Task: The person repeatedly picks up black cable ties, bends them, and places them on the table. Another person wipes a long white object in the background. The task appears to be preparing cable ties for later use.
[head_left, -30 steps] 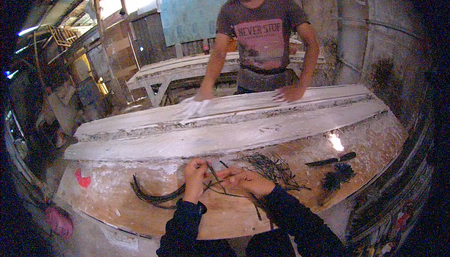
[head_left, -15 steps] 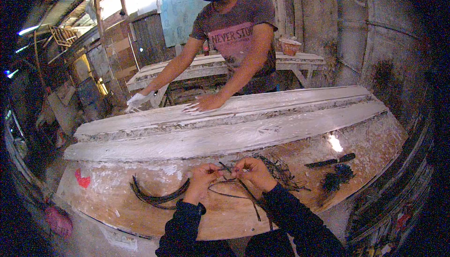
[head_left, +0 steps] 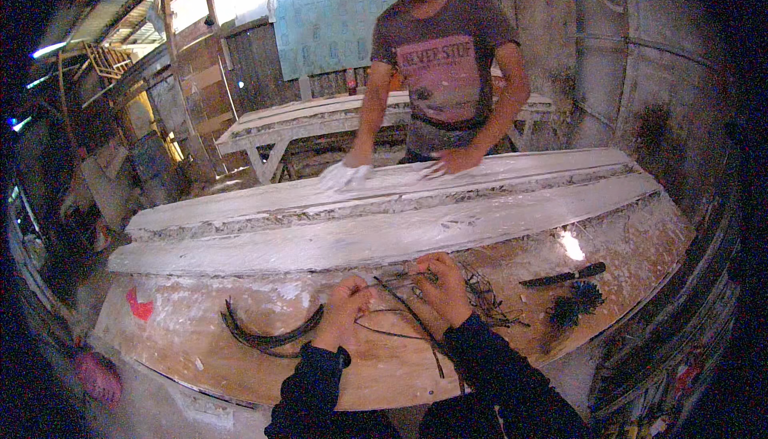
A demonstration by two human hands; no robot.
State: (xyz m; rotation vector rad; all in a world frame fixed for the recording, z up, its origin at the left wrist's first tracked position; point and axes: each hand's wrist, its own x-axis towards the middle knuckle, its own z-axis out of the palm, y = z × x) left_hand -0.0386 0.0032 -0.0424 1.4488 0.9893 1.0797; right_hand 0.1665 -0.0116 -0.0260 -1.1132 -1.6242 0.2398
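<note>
Over the near part of the wooden table, my left hand is closed in a pinch on a thin black strip. My right hand pinches the strip too, a little farther away and to the right. Another black strip slants down between the hands, with looped ends on the wood. Left of my left hand lies a curved bundle of black strips. A loose tangle of thin black strips spreads beside my right hand. The fingertips partly hide what they grip.
A black-handled knife and a spiky dark clump lie to the right. A red scrap is at the left. Long white-coated boards cross the table. Opposite, a masked person rubs the far board with a white cloth.
My right hand has moved up and away from the left, opening the distance between them. The person opposite has shifted right and straightened, bringing the white cloth right along the board.
</note>
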